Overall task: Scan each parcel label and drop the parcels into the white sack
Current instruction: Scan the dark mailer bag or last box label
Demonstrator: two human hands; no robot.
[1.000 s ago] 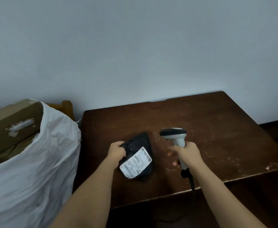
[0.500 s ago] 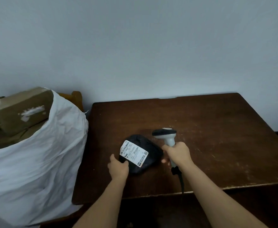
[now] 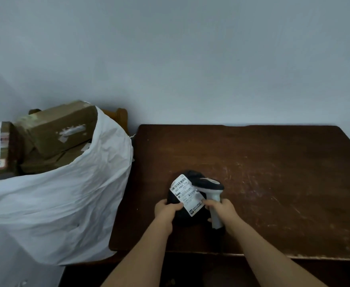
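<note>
One soft, likely light black parcel (image 3: 187, 212) pinched at its edge by left hand (image 3: 165, 211), scanner (image 3: 210, 193) gripped in right hand (image 3: 224, 212).

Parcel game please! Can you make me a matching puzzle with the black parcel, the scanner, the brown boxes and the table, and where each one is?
Things:
1. black parcel
2. scanner
3. brown boxes
4. table

Places:
A. inside the white sack
B. in the right hand
C. against the wall
D. in the left hand

Pairs: 1-D, 2-B, 3-A, 4-C
</note>
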